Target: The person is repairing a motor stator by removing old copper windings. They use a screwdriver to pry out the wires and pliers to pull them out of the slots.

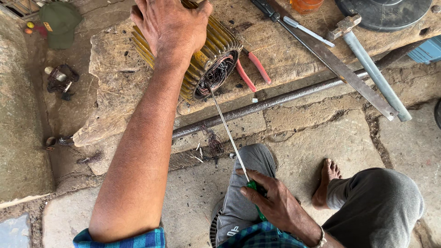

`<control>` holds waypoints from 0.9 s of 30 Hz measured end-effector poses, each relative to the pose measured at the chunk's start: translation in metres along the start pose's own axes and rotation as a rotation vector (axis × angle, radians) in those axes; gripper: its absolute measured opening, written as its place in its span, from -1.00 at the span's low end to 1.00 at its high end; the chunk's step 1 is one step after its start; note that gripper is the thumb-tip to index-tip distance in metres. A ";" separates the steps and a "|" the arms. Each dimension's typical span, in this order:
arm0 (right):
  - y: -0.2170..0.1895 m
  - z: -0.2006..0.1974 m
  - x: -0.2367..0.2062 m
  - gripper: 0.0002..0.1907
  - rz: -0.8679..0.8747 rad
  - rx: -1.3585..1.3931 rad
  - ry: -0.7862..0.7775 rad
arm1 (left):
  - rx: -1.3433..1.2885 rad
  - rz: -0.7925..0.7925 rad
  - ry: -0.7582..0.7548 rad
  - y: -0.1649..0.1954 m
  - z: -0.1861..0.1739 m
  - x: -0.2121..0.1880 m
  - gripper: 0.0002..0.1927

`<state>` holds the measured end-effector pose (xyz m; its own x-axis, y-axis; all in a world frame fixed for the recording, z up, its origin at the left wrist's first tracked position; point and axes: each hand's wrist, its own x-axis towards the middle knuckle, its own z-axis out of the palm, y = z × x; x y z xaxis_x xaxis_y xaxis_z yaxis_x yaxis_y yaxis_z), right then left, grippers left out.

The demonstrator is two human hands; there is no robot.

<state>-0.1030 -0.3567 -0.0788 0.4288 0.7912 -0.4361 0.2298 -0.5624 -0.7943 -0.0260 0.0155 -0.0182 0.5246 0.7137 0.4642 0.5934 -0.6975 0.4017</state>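
Head view shows us seated low over a worn wooden block (285,55) that fills the upper half of the frame. Our left hand (172,30) presses down, fingers spread and clamped, on a yellow ribbed motor stator (202,59) lying on its side at the upper centre, its open bore facing down-right toward us, with tangled copper windings (217,73) visible inside. Our right hand (271,200), at the lower centre of the frame, is clenched around the green handle of a long screwdriver (229,133). The thin shaft runs up-left from that grip, and its tip sits at the mouth of the bore, among the windings. So the stator lies up-left of the right-hand grip, along the screwdriver's long axis, and the left hand is the nearer one, already on the casing. Red-handled pliers (252,71) lie just beside the stator on the block, with a hammer (372,69) and a flat metal file (330,59) well apart toward the upper right.
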 end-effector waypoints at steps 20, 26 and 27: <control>-0.001 0.032 0.056 -0.65 -0.202 0.184 0.209 | -0.064 -0.102 -0.086 0.015 -0.018 0.004 -0.61; -0.070 -0.104 0.034 -0.51 -0.314 -0.146 0.100 | -0.060 -0.024 -0.066 0.019 -0.025 0.007 -0.64; -0.089 -0.117 0.036 -0.48 -0.313 -0.242 0.080 | -0.056 -0.012 -0.090 0.019 -0.026 0.008 -0.64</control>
<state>-0.0055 -0.3058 0.0258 0.3693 0.9176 -0.1469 0.5551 -0.3446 -0.7571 -0.0264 0.0060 0.0132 0.5716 0.7231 0.3877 0.5663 -0.6896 0.4514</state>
